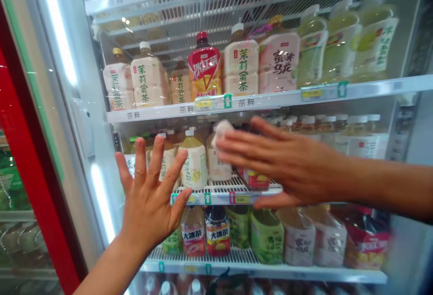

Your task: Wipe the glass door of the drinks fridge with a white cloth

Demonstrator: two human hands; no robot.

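My left hand (149, 195) is raised with its fingers spread wide, flat toward what looks like a glass pane in front of the shelves, and it holds nothing. My right hand (287, 164) reaches in from the right, blurred, its fingers stretched to the left and its thumb low. A crumpled white cloth (223, 129) shows at its fingertips, pressed under the fingers; most of it is hidden. Behind the hands, a bottle with a pale label (194, 162) stands on the middle shelf. My right hand hides part of that row.
Bottled drinks fill the cooler's upper shelf (162, 111), middle and lower shelf (270, 271). A lit strip (59, 29) runs down the left side. Beyond it stands a red frame (30, 164). A pink-purple reflection (260, 31) crosses the upper row.
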